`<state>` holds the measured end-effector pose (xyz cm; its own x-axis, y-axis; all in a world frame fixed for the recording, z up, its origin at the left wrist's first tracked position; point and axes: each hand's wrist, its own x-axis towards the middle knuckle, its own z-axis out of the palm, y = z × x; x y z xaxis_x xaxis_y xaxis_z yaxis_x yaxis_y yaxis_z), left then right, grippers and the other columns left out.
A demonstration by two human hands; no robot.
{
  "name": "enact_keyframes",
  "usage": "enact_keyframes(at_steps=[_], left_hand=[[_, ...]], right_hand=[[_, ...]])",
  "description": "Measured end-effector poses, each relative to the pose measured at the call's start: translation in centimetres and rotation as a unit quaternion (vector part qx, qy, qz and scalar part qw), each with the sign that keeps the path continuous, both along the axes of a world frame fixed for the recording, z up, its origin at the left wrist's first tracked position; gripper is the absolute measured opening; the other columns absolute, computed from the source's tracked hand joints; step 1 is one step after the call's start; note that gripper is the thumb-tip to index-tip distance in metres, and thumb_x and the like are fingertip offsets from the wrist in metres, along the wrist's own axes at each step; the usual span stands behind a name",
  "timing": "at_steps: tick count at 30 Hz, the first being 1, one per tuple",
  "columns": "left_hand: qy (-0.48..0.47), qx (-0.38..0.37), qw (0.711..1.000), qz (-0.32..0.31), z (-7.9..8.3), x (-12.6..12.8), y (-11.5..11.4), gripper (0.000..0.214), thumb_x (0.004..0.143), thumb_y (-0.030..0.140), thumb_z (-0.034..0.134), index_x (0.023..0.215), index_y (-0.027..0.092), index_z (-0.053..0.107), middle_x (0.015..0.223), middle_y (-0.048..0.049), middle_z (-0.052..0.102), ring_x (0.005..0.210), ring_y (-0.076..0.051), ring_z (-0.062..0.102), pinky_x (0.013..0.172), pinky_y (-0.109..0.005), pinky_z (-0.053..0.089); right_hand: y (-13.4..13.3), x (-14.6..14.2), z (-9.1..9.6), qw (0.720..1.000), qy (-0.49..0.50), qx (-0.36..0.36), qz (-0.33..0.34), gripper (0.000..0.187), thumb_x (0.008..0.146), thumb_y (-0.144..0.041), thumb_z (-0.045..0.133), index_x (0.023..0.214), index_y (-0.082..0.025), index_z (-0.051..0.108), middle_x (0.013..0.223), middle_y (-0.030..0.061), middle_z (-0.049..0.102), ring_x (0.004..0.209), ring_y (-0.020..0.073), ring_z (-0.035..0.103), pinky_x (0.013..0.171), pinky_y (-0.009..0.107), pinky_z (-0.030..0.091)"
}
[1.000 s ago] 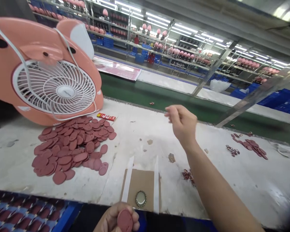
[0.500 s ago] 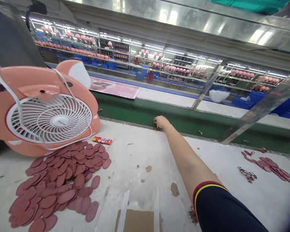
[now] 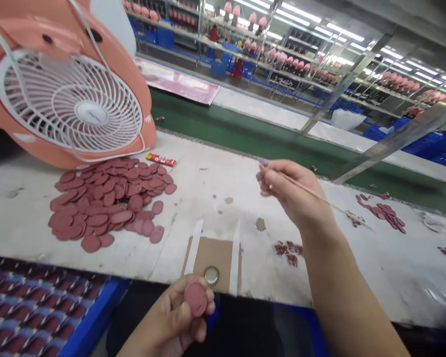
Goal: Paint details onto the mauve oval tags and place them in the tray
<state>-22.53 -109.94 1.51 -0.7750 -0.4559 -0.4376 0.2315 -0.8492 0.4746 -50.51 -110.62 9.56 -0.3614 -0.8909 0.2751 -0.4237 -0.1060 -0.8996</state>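
Observation:
My left hand is closed on a flat dark-pink oval disc, held up between thumb and fingers just off the table's front edge. Beside its fingertips lies a metal bottle cap on a piece of brown cardboard edged with white tape strips. Above the middle right of the table, my right hand has its fingers pinched around a thin wooden stick that slants back to the right. Something small and purplish shows at its fingertips, too blurred to name. A large heap of similar discs lies to the left.
A pig-shaped orange fan stands at the left behind the heap, near a red packet. Small dark-red scraps and more discs lie at right. A green conveyor belt runs behind; a blue tray sits lower left.
My right hand has come back from the conveyor edge toward me, stick in its fingers. My left hand with the disc has entered view, and the camera has tilted down, showing the bottle cap and tray.

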Motion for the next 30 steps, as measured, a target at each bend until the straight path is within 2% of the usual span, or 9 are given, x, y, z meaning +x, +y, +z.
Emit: enact_keyframes(at_steps=[3, 4, 8, 10, 12, 15, 17, 20, 30], left_hand=[[-0.006, 0.024, 1.000, -0.013, 0.5, 0.0, 1.0, 0.040, 0.061, 0.040, 0.091, 0.094, 0.021, 0.079, 0.080, -0.0033, 0.067, 0.076, -0.014, 0.061, 0.056, -0.018, 0.049], [-0.006, 0.029, 0.999, -0.021, 0.5, 0.1, 1.3, 0.039, 0.062, 0.040, 0.090, 0.094, 0.022, 0.079, 0.080, -0.0030, 0.067, 0.076, -0.014, 0.061, 0.056, -0.018, 0.050], [0.008, 0.030, 0.998, -0.055, 0.0, 0.6, 2.2, 0.033, 0.067, 0.039, 0.087, 0.093, 0.021, 0.078, 0.079, -0.0033, 0.066, 0.076, -0.014, 0.062, 0.056, -0.018, 0.054], [0.015, 0.031, 0.997, -0.071, -0.3, 0.7, 2.5, 0.031, 0.069, 0.038, 0.086, 0.092, 0.020, 0.078, 0.078, -0.0034, 0.067, 0.074, -0.014, 0.063, 0.055, -0.017, 0.054], [0.017, 0.032, 0.996, -0.078, -0.5, 0.7, 2.7, 0.030, 0.068, 0.037, 0.087, 0.092, 0.020, 0.078, 0.076, -0.0032, 0.067, 0.072, -0.014, 0.063, 0.054, -0.017, 0.055], [0.006, 0.026, 0.997, -0.078, -0.4, 0.5, 2.9, 0.030, 0.068, 0.037, 0.087, 0.089, 0.018, 0.078, 0.072, -0.0025, 0.066, 0.067, -0.013, 0.063, 0.054, -0.017, 0.055], [-0.002, 0.022, 0.996, -0.083, -0.3, 0.4, 2.9, 0.028, 0.067, 0.037, 0.088, 0.085, 0.017, 0.078, 0.070, -0.0020, 0.066, 0.066, -0.012, 0.062, 0.055, -0.016, 0.055], [-0.002, 0.024, 0.996, -0.089, -0.2, 0.2, 2.9, 0.028, 0.066, 0.037, 0.088, 0.082, 0.017, 0.078, 0.067, -0.0008, 0.066, 0.065, -0.011, 0.062, 0.054, -0.015, 0.054], [-0.031, 0.038, 0.995, -0.085, -0.5, -0.2, 3.0, 0.028, 0.064, 0.037, 0.089, 0.080, 0.016, 0.077, 0.067, -0.0010, 0.069, 0.062, -0.010, 0.064, 0.052, -0.014, 0.055]], right_hand=[[6.3, 5.8, -1.0, 0.988, -0.140, 0.006, 0.065, 0.010, 0.089, -0.027, 0.072, 0.099, -0.025, 0.073, 0.087, 0.0010, 0.072, 0.070, 0.0132, 0.069, 0.061, 0.022, 0.061], [7.9, 7.3, -1.4, 0.981, -0.177, 0.022, 0.078, 0.012, 0.089, -0.023, 0.072, 0.101, -0.025, 0.073, 0.089, 0.0016, 0.073, 0.073, 0.0139, 0.070, 0.063, 0.022, 0.062], [11.7, 10.7, -3.0, 0.959, -0.250, 0.090, 0.098, 0.015, 0.088, -0.017, 0.072, 0.101, -0.025, 0.073, 0.092, 0.0027, 0.074, 0.080, 0.0153, 0.073, 0.068, 0.021, 0.062], [12.3, 11.2, -3.5, 0.956, -0.260, 0.096, 0.100, 0.015, 0.087, -0.017, 0.073, 0.099, -0.025, 0.073, 0.092, 0.0021, 0.074, 0.081, 0.0155, 0.073, 0.070, 0.021, 0.062], [12.6, 11.3, -3.7, 0.965, -0.227, 0.087, 0.100, 0.015, 0.086, -0.017, 0.074, 0.099, -0.026, 0.073, 0.092, 0.0018, 0.073, 0.082, 0.0151, 0.072, 0.072, 0.023, 0.061], [12.6, 11.2, -4.0, 0.979, -0.160, 0.075, 0.098, 0.013, 0.086, -0.020, 0.076, 0.097, -0.026, 0.074, 0.089, 0.0012, 0.069, 0.079, 0.0138, 0.068, 0.069, 0.022, 0.058], [12.5, 11.2, -4.1, 0.979, -0.159, 0.078, 0.098, 0.012, 0.086, -0.022, 0.075, 0.096, -0.026, 0.074, 0.087, 0.0007, 0.067, 0.076, 0.0133, 0.067, 0.065, 0.022, 0.057], [12.5, 11.3, -4.1, 0.979, -0.156, 0.086, 0.102, 0.011, 0.087, -0.020, 0.074, 0.096, -0.025, 0.073, 0.086, 0.0011, 0.069, 0.074, 0.0144, 0.068, 0.064, 0.023, 0.058], [12.5, 10.8, -3.5, 0.991, -0.028, 0.071, 0.114, 0.011, 0.090, -0.018, 0.072, 0.100, -0.024, 0.071, 0.087, -0.0011, 0.072, 0.077, 0.0121, 0.068, 0.068, 0.022, 0.055]])
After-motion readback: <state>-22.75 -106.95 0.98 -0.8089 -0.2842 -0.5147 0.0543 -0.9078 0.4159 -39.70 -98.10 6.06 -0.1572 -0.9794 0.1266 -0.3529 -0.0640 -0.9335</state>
